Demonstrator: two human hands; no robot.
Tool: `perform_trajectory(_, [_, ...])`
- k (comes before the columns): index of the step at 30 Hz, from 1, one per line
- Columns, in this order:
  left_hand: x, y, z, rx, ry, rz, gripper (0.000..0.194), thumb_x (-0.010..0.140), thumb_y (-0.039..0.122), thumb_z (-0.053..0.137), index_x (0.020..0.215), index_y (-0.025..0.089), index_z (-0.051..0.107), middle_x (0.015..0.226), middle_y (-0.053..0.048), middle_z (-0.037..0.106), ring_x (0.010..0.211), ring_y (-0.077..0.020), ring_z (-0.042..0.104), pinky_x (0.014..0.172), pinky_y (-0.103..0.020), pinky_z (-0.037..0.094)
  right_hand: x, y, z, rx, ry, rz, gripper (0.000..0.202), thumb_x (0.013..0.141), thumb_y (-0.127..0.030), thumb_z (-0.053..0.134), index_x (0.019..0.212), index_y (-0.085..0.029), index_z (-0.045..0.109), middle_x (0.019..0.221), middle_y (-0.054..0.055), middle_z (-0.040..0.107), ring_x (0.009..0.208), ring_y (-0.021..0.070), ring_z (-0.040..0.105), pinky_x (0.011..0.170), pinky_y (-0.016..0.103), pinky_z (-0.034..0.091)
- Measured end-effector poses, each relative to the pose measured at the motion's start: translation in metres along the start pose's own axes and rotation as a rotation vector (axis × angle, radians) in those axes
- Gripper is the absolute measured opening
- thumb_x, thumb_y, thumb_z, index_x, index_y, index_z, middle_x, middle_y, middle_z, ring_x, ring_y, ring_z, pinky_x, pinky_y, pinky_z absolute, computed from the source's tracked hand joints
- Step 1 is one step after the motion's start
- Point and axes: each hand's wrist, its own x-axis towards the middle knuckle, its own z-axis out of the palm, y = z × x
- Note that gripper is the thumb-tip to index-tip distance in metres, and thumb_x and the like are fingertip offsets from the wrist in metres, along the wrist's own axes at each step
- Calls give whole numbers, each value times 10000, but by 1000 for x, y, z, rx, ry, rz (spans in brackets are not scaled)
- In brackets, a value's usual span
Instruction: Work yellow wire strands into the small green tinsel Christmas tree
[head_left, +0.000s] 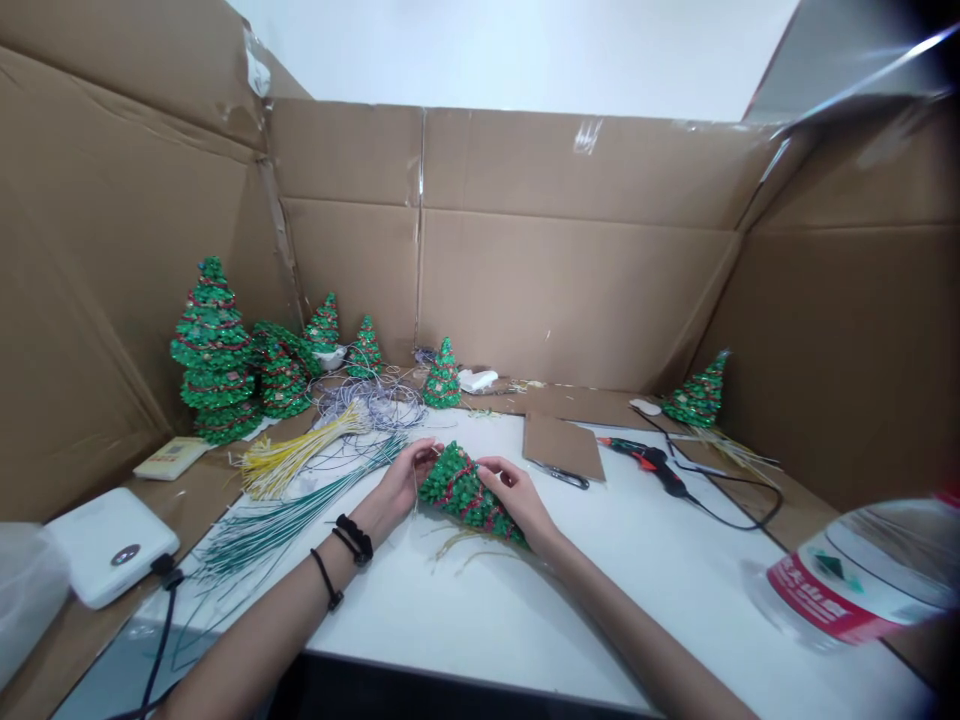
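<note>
A small artificial Christmas tree [465,492], green with red garland, lies tilted above the white tabletop, its narrower end to the left. My right hand [517,500] grips it from the right side, thumb and fingers on the branches. At the tree's left end, my left hand [411,474] has its fingers drawn together. A thin pale strand hangs by those fingers; whether they pinch it or the tree cannot be made out. Thin yellowish strands [465,540] spread on the table just below the tree.
Bundles of green wires [300,510] and yellow wires [300,452] lie left, near tangled string [375,400]. A glue gun [652,464], knife [562,474] and cardboard piece [562,445] lie right. Finished trees [212,350] stand behind. A large bottle [855,570] stands front right; cardboard walls [570,290] surround.
</note>
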Motion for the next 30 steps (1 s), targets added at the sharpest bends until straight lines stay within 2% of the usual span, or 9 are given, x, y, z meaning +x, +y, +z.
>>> perform_trajectory(2, [0,2,0,-204,-16,-69,136,726,234,604,639,151,539,619,14,590,577,-99,553,625,-230,441,0,-1,0,32,0,-12,383,760,-548,551,881,-198,646,888,34,635,756,194,501,735,311,382])
perform_trajectory(4, [-1,4,1,-374,-78,-109,220,745,221,614,583,158,478,571,33,529,539,-87,521,587,-221,431,0,-2,0,47,6,-20,381,775,-555,527,854,-199,640,866,28,629,775,196,508,734,301,381])
perform_trajectory(7, [-2,4,3,-420,-136,-47,311,774,227,616,546,167,413,530,49,441,514,-73,474,561,-200,410,3,-2,-1,34,5,-20,353,760,-544,553,815,-203,624,799,7,603,730,178,488,703,284,371])
perform_trajectory(12, [-3,2,6,-376,-142,15,347,798,279,610,549,170,394,527,54,383,505,-68,435,546,-195,377,7,-3,-1,67,-37,-20,309,749,-512,586,740,-204,588,692,-24,535,675,152,464,664,265,353])
perform_trajectory(15, [-5,1,8,-299,-136,11,395,804,353,600,541,178,362,513,64,346,450,-62,356,493,-208,334,10,-4,-2,75,-58,-20,307,748,-508,590,736,-201,579,694,-25,527,674,148,461,666,264,346])
perform_trajectory(23, [-4,0,11,-97,-92,55,471,755,502,600,528,188,332,483,77,313,418,-63,311,456,-212,285,10,-3,-2,76,-67,-27,329,729,-530,603,720,-206,548,683,-32,503,649,143,435,629,259,322])
perform_trajectory(30, [1,-12,15,142,110,205,442,673,568,625,593,189,411,518,75,395,463,-84,373,487,-214,305,8,-1,-2,125,-93,-32,360,705,-556,619,727,-209,524,698,-31,488,651,142,428,629,262,314])
